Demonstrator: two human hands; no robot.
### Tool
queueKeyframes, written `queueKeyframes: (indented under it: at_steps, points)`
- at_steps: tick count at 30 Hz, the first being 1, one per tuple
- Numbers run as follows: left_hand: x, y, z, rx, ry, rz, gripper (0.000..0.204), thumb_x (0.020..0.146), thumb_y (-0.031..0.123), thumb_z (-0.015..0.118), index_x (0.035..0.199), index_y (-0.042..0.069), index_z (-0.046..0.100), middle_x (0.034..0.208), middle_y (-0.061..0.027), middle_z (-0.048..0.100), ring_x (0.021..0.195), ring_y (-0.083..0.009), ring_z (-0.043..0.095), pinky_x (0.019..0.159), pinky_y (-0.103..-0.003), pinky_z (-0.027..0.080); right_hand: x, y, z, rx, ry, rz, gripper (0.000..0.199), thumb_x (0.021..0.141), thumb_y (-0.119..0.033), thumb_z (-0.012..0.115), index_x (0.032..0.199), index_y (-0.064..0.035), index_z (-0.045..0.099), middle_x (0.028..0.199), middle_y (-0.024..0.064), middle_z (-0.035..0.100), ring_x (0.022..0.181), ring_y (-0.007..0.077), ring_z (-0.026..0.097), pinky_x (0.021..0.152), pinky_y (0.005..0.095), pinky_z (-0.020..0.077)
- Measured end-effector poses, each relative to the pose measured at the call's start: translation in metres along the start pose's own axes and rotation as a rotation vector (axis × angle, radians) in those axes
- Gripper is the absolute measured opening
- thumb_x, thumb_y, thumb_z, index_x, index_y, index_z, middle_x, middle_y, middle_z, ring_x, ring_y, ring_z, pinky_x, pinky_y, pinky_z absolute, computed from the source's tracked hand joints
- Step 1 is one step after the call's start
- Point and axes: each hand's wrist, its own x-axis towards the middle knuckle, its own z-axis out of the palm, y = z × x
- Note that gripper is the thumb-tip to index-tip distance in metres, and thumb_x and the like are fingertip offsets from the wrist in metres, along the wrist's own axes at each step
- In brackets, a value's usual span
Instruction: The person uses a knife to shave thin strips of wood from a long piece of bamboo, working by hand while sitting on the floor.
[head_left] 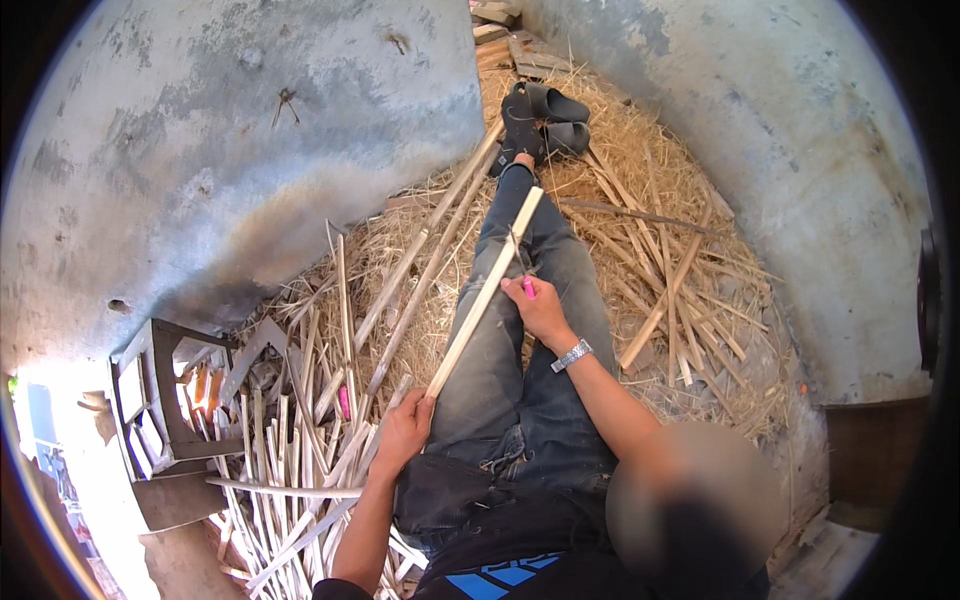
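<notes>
A long, pale bamboo strip (pixel 480 305) slants across my outstretched legs, its far end over my shins. My left hand (pixel 403 427) is closed around its near end, beside my left hip. Over my thighs, my right hand (pixel 541 310) grips a knife (pixel 528 288) by its pink handle. The dark, thin blade reaches away from me and meets the strip near its far part; whether it cuts into the wood cannot be made out. The right fingers also lie close against the strip's edge.
Split strips (pixel 285 470) lie heaped at my left, beside a dark metal frame (pixel 175 400). More strips (pixel 665 280) lie to the right. Curly shavings (pixel 440 200) cover the floor. Grey walls (pixel 300 120) stand close on both sides. Dark clogs (pixel 560 120) lie by my feet.
</notes>
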Motion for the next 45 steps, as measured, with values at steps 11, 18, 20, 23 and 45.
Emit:
queueKeyframes:
  at_steps: [11, 18, 20, 23, 45]
  points:
    - [0.041, 0.08, -0.003, -0.295, -0.094, 0.086, 0.031, 0.107, 0.024, 0.061, 0.125, -0.001, 0.065, 0.067, -0.008, 0.063, 0.06, -0.016, 0.063, 0.058, -0.032, 0.048, -0.055, -0.064, 0.01, 0.097, 0.038, -0.159, 0.026, 0.098, -0.024, 0.075, 0.088, 0.0007, 0.072, 0.06, -0.0076, 0.05, 0.056, 0.0021, 0.041, 0.05, 0.0265, 0.0317]
    - [0.061, 0.138, 0.004, -0.675, -0.115, 0.23, 0.039, 0.111, 0.02, 0.053, 0.145, 0.001, 0.047, 0.082, -0.0037, 0.065, 0.067, -0.0096, 0.06, 0.061, -0.024, 0.047, -0.095, -0.122, 0.023, 0.205, -0.035, -0.235, 0.02, 0.096, -0.015, 0.077, 0.104, 0.0026, 0.075, 0.059, -0.0087, 0.052, 0.054, 0.0001, 0.042, 0.05, 0.0237, 0.0329]
    - [0.062, 0.152, 0.004, -0.627, -0.087, 0.353, 0.039, 0.111, 0.019, 0.053, 0.144, 0.001, 0.046, 0.09, -0.0079, 0.068, 0.077, -0.0151, 0.065, 0.07, -0.029, 0.052, -0.095, -0.129, 0.02, 0.252, -0.005, -0.241, 0.02, 0.096, -0.016, 0.077, 0.104, 0.002, 0.076, 0.059, -0.0077, 0.054, 0.055, 0.0007, 0.045, 0.051, 0.0237, 0.0354]
    - [0.066, 0.182, -0.012, -0.426, 0.067, 0.573, 0.043, 0.105, 0.016, 0.061, 0.143, 0.001, 0.047, 0.12, -0.021, 0.065, 0.109, -0.0307, 0.066, 0.093, -0.04, 0.054, -0.092, -0.14, -0.006, 0.065, 0.009, -0.332, 0.018, 0.095, -0.017, 0.076, 0.101, 0.0006, 0.076, 0.061, -0.004, 0.057, 0.057, 0.0029, 0.05, 0.052, 0.0256, 0.0397]
    - [0.065, 0.067, -0.069, 0.387, -0.277, 0.361, 0.026, 0.101, 0.03, 0.065, 0.097, 0.004, 0.066, 0.082, -0.0168, 0.069, 0.084, -0.0387, 0.068, 0.076, -0.048, 0.051, -0.086, -0.105, -0.072, -0.7, -0.021, -0.505, 0.008, 0.086, -0.017, 0.074, 0.084, -0.0099, 0.077, 0.07, 0.0156, 0.068, 0.068, 0.0378, 0.068, 0.061, 0.0456, 0.051]
